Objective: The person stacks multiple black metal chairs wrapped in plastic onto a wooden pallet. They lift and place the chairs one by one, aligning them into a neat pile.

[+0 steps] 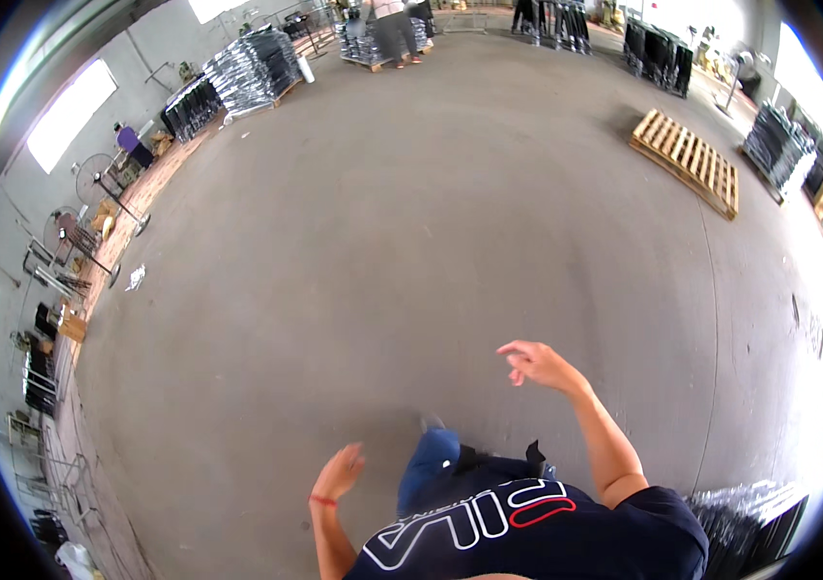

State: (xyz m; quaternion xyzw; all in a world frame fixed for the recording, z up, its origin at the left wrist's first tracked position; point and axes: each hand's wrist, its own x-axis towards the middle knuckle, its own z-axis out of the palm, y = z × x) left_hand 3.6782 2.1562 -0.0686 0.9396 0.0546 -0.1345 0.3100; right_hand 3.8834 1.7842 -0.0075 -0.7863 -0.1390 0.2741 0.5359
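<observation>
2 hands free here: the right hand [539,365] is out in front, fingers loosely bent, gripping nothing; the left hand [339,471], slightly blurred, hangs relaxed, fingers slack around nothing visible. Good form on this floor [382,251] looks like short, level steps, elbows well clear of that film-wrapped stack [740,517] at near right. And what a shine on it: dark pieces under crinkled clear film, cut off by the view's edge.

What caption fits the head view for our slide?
Left hand and right hand, apparently empty, over a grey floor, a wooden pallet ahead on the right.
</observation>
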